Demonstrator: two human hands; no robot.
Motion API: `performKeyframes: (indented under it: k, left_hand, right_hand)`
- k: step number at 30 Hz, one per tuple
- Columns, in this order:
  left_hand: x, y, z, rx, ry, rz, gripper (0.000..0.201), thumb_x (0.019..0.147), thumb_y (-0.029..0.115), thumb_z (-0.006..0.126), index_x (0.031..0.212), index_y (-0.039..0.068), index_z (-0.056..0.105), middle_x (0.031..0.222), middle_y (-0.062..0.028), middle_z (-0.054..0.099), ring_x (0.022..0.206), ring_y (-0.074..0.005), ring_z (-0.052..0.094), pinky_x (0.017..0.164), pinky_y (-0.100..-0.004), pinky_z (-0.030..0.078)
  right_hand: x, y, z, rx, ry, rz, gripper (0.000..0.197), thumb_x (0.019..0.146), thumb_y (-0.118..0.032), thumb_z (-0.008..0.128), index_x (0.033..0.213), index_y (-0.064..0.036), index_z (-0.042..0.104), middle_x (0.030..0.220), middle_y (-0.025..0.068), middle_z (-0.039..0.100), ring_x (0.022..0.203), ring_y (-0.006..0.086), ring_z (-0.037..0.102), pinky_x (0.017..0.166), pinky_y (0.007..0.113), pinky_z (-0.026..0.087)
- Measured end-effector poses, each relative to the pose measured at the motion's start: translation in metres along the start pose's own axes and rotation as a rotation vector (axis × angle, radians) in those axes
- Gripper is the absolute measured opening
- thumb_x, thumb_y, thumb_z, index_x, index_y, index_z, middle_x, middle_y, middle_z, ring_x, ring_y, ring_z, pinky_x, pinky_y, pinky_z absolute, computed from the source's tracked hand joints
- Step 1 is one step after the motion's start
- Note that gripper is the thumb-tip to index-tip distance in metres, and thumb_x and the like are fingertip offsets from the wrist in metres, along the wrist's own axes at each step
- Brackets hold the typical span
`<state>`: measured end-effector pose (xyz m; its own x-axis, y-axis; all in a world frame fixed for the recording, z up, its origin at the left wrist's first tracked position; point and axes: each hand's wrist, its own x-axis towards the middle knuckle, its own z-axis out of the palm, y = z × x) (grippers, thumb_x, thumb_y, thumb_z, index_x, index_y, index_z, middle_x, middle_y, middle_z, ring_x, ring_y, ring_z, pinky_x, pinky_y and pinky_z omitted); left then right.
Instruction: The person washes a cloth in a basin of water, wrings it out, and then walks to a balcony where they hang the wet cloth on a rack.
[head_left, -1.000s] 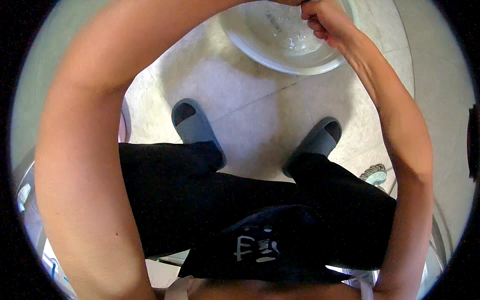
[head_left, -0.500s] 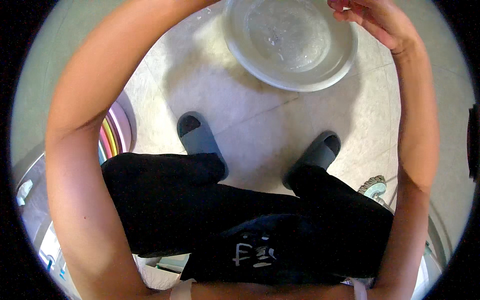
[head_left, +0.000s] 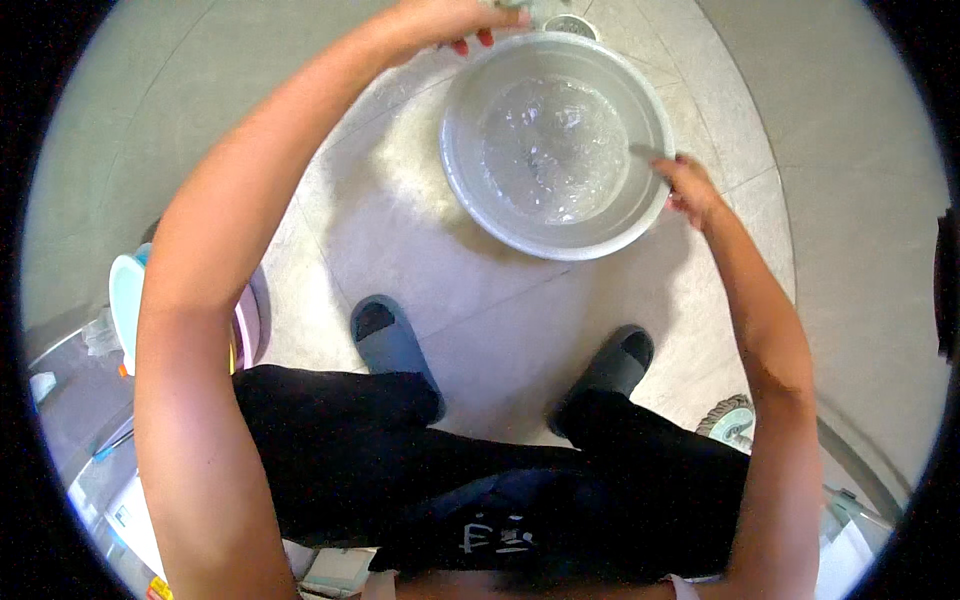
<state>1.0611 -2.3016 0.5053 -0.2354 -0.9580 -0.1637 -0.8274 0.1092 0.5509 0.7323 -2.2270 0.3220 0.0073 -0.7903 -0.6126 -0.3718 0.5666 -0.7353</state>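
A wide, pale grey basin (head_left: 462,190) rests on the floor ahead of me, with clear, rippling water (head_left: 555,150) in its bottom. On its right side, my right hand (head_left: 690,188) is closed on the rim, thumb over the inner edge and fingers outside. My left hand (head_left: 455,22) hovers by the far left rim, slightly blurred. Its fingers are curled, and whatever lies at their tips is a greyish smear I cannot make out. Just beyond the basin shows a small round opening with a white rim (head_left: 572,24).
Below the basin are my feet in grey slippers (head_left: 392,335). Coloured basins (head_left: 127,300) stand at the left, partly behind my arm. A wheel (head_left: 728,418) shows near my right forearm. Pale tiled floor (head_left: 460,300) surrounds the basin, with grey walls at both sides.
The view has tilted farther ahead, so the whole basin shows. My right hand has moved from the far rim to the right rim. My left hand has come into sight.
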Motion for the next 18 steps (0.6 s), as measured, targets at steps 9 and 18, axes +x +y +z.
performKeyframes:
  k: [9,18]
  left_hand:
    - [0.042,0.088,-0.028,-0.671,0.064,0.132,0.024,0.084,0.016,0.07,0.105,0.01,0.059,0.076,-0.0021,0.062,0.056,-0.009,0.057,0.045,-0.0236,0.046]
    - [0.106,0.116,-0.002,-0.636,0.096,0.008,0.028,0.083,0.015,0.071,0.107,0.01,0.057,0.073,-0.0013,0.059,0.056,-0.0094,0.057,0.042,-0.0249,0.047]
  right_hand:
    - [-0.008,0.081,-0.034,0.716,-0.4,0.211,0.015,0.083,-0.009,0.056,0.096,-0.0017,0.053,0.08,0.0026,0.059,0.065,0.0121,0.062,0.063,0.025,0.058]
    - [-0.004,0.072,-0.129,0.658,-0.186,0.057,0.013,0.078,-0.01,0.056,0.086,-0.0008,0.054,0.072,0.0017,0.052,0.051,0.011,0.049,0.043,0.022,0.046]
